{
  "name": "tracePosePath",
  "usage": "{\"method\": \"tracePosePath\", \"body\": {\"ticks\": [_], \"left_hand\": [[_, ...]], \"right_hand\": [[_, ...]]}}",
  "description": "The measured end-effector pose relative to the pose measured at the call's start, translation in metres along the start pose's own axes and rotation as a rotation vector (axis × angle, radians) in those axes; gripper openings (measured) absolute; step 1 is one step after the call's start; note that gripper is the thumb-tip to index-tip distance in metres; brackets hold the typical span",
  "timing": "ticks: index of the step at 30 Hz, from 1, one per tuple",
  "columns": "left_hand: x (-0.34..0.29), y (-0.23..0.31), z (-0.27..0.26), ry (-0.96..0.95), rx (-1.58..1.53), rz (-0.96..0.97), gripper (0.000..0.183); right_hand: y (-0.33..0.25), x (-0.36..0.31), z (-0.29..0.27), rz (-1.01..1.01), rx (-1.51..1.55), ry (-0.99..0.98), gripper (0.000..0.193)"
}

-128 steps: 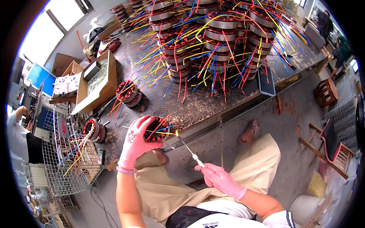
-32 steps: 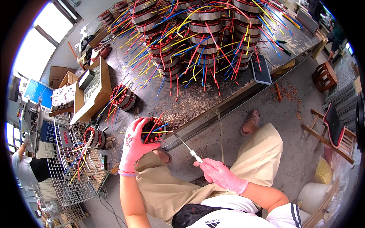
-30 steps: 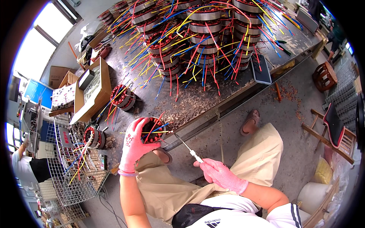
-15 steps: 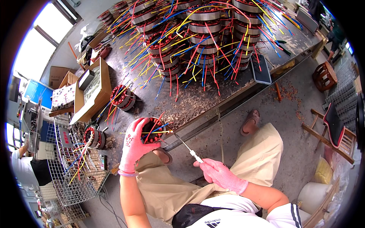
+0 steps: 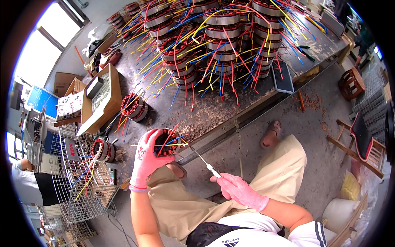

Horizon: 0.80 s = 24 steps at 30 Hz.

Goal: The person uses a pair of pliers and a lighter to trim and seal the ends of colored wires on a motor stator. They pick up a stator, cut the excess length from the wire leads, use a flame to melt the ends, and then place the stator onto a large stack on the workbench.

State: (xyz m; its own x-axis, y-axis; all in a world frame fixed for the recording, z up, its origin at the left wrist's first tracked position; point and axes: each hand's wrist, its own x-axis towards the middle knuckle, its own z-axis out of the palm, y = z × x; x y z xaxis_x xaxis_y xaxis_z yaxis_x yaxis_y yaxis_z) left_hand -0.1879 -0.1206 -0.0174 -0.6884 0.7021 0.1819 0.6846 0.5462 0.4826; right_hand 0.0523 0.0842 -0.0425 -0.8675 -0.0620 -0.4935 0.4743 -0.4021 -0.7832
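My left hand (image 5: pixel 145 159), in a pink glove, is wrapped round a motor stator (image 5: pixel 168 136) at the table's near edge. Red, blue and yellow wires stick out of its dark opening. In my right hand (image 5: pixel 242 192), gloved alike, is a thin metal rod tool with a white handle (image 5: pixel 212 169). The rod slants up to the stator's right rim, where its tip meets a pale bit of cord or wire; the exact contact is too small to tell. Left of my left hand stands another stator (image 5: pixel 103 150) with white lacing, and a further stator (image 5: pixel 134 108) sits beyond.
Tall stacks of wired stators (image 5: pixel 222 45) fill the far table. A phone (image 5: pixel 282 77) lies at the table edge (image 5: pixel 230 119). At left are an open cardboard box (image 5: pixel 111 92) and a wire basket (image 5: pixel 78 181). A wooden chair (image 5: pixel 362 140) and stool (image 5: pixel 352 84) stand right.
Both hands, the stator and the rod tool keep nearly the same places. At far left, a person in a white top has shifted slightly.
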Motion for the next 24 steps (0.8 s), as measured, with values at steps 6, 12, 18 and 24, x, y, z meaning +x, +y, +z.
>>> {"method": "tracePosePath", "body": {"ticks": [6,12,18,24], "left_hand": [[-0.001,0.004,-0.003,0.002,0.058,-0.011,0.085],[-0.001,0.002,-0.001,0.0,0.046,-0.005,0.085],[-0.001,0.001,-0.001,0.002,0.042,0.004,0.086],[-0.001,0.004,-0.001,0.019,0.022,-0.005,0.086]], "right_hand": [[-0.008,-0.003,0.002,0.033,-0.013,0.015,0.033],[-0.004,-0.001,0.002,0.013,-0.01,0.011,0.033],[0.001,0.001,0.001,-0.019,-0.016,0.006,0.033],[0.003,0.001,0.002,-0.009,0.026,0.025,0.032]]}}
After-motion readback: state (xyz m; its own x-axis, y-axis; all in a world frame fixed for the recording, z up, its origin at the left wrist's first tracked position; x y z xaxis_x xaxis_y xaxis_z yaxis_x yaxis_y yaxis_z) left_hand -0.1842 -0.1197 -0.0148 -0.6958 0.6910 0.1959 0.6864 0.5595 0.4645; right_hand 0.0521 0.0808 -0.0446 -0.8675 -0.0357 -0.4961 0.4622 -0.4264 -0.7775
